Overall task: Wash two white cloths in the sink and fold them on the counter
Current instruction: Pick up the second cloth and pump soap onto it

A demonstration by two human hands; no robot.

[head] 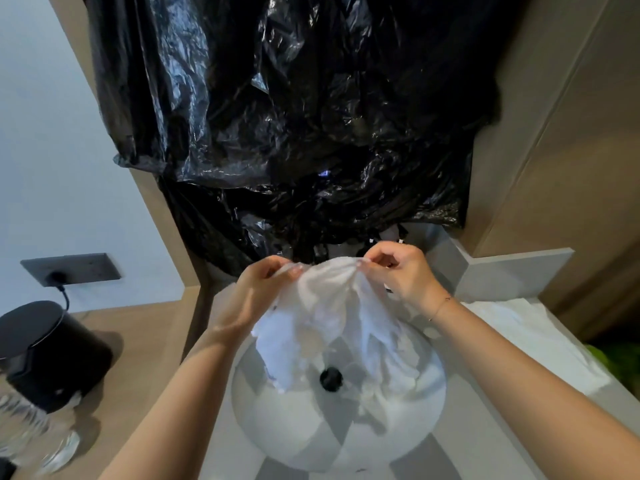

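Cloth point(332, 306): soft, limp, likely wet-heavy; hung over sink point(277, 427).
Grip: top edge pinched by left hand point(263, 289) and right hand point(398, 268), held apart.

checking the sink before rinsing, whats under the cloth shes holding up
Under the white cloth, gripped by the left hand and right hand, lies the round sink with its black drain. The hanging cloth covers the basin's far and right side.
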